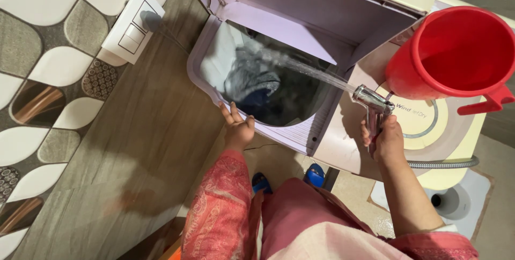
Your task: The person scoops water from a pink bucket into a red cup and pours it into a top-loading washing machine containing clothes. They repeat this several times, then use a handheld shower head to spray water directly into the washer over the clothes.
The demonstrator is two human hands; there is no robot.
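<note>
My right hand (387, 141) grips a chrome hand-held sprayer (373, 102) with a metal hose (445, 163) trailing right. A jet of water (316, 72) shoots from it leftward into the open tub of a top-loading washing machine (343, 136). Grey and blue clothes (252, 80) lie in the tub, partly in dark water. My left hand (236, 126) rests on the tub's front rim, fingers spread, holding nothing. The machine's lid (300, 2) stands raised behind the tub.
A red plastic jug (456, 53) sits on the machine's right side, over the round spinner cover. A white wall switch (131, 24) is on the tiled wall to the left. A floor drain (437, 201) lies at lower right. Blue slippers (289, 179) show below.
</note>
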